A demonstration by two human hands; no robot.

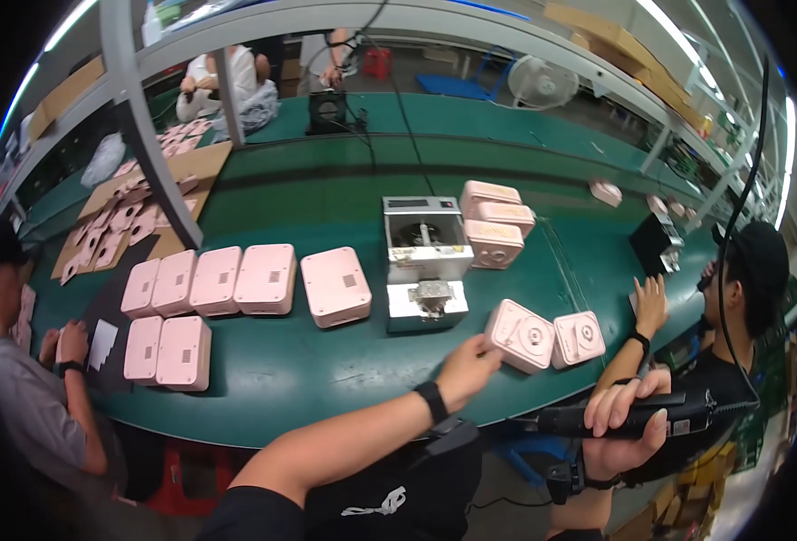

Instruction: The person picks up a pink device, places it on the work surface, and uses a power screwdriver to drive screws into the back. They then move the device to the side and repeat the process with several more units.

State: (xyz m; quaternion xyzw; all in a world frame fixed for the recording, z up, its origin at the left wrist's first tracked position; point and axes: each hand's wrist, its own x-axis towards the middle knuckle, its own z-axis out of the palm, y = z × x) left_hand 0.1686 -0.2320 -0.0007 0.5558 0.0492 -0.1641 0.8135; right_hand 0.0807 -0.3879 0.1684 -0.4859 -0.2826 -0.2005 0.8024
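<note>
With bent fingers, my left hand (467, 371) grips the left corner of a pink square plastic casing (519, 337), which has a round fitting on its upper face and rests on the table. Right beside it lies another pink casing (579, 339) of the same kind. Wrapped in my right hand (622, 424) is a black electric screwdriver (637, 418), held level in front of the table's near edge, its bit toward the left. A cable runs from its back end. Behind the casings stands a metal screw feeder (427, 261).
Several pink casings (265, 279) stand in rows at the left, and more are stacked right of the feeder (496, 242). Pink flat parts (114, 225) cover cardboard at the far left. Co-workers sit on both sides; one's hand (649, 308) is near the right casing. A frame post (150, 135) rises behind.
</note>
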